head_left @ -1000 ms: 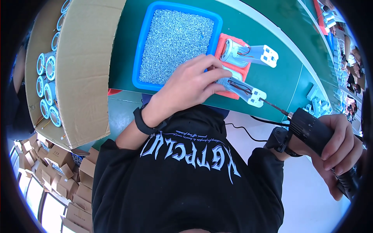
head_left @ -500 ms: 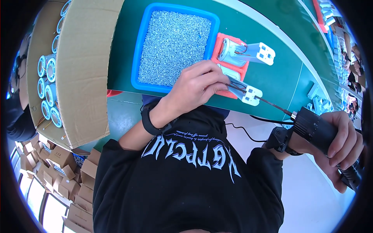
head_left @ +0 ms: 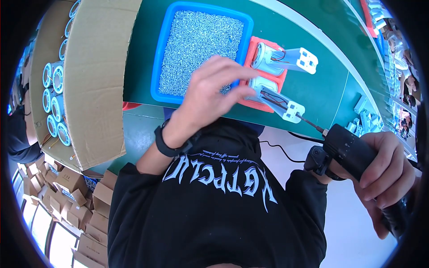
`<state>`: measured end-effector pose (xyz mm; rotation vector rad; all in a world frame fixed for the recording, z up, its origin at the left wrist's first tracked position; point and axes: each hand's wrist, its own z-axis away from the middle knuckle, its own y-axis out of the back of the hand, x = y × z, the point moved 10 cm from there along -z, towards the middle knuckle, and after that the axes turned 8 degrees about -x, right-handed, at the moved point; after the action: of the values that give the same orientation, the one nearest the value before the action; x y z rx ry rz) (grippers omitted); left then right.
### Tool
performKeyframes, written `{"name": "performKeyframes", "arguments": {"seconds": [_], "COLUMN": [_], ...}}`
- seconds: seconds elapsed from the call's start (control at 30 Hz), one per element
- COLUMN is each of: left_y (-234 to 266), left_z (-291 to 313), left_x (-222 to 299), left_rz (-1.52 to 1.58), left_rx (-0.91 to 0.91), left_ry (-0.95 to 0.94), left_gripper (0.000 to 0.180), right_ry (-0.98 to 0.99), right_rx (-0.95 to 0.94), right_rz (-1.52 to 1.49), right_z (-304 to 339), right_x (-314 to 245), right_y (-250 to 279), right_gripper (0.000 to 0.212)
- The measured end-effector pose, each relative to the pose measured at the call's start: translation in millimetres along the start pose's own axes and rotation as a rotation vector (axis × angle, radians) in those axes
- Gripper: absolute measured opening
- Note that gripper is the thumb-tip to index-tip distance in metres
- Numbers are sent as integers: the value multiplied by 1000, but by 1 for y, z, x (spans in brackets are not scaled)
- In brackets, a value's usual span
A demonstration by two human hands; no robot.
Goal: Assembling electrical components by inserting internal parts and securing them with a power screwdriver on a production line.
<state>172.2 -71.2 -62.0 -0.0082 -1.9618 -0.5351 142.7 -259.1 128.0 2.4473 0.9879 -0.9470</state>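
My right hand [head_left: 388, 172] is wrapped round a black electric screwdriver [head_left: 351, 149]. Its long bit passes through the white end plate of a pale plastic housing [head_left: 292, 110] and runs along inside, beside dark wires. The round base of that housing sits in a red holder [head_left: 279, 84]. My left hand [head_left: 212, 91] hovers beside the base, thumb and fingers apart, with nothing visible between them. A second, similar housing [head_left: 295, 60] with red wires lies in the holder, farther away. Just left of the holder stands a blue tray [head_left: 157, 67] full of small silvery screws [head_left: 201, 44], partly covered by my left hand.
A cardboard box [head_left: 96, 80] at the left holds several white cylindrical parts [head_left: 58, 80]. More pale parts [head_left: 367, 118] lie on the green table [head_left: 328, 85] at the right. A black cable [head_left: 281, 149] hangs below the table edge. Open cartons [head_left: 69, 178] are piled lower left.
My left hand has let go near the housing and drawn back left, its fingers opening. The screwdriver has moved left, its bit reaching farther into the housing.
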Motion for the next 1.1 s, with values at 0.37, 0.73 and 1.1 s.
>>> {"name": "performKeyframes", "arguments": {"seconds": [0.37, 0.73, 1.1], "left_y": [-20, 1, -23], "left_z": [17, 10, -2], "left_x": [-43, -47, -20], "left_rz": [-413, -249, 118], "left_rx": [-454, -219, -66], "left_ry": [218, 197, 58], "left_gripper": [14, 7, 11], "right_ry": [-76, -66, 87], "right_rx": [-154, -252, -194], "right_rz": [-47, -31, -102], "right_z": [-12, -12, -17], "right_x": [27, 26, 31], "right_y": [-21, -32, -36], "right_gripper": [20, 54, 57]}}
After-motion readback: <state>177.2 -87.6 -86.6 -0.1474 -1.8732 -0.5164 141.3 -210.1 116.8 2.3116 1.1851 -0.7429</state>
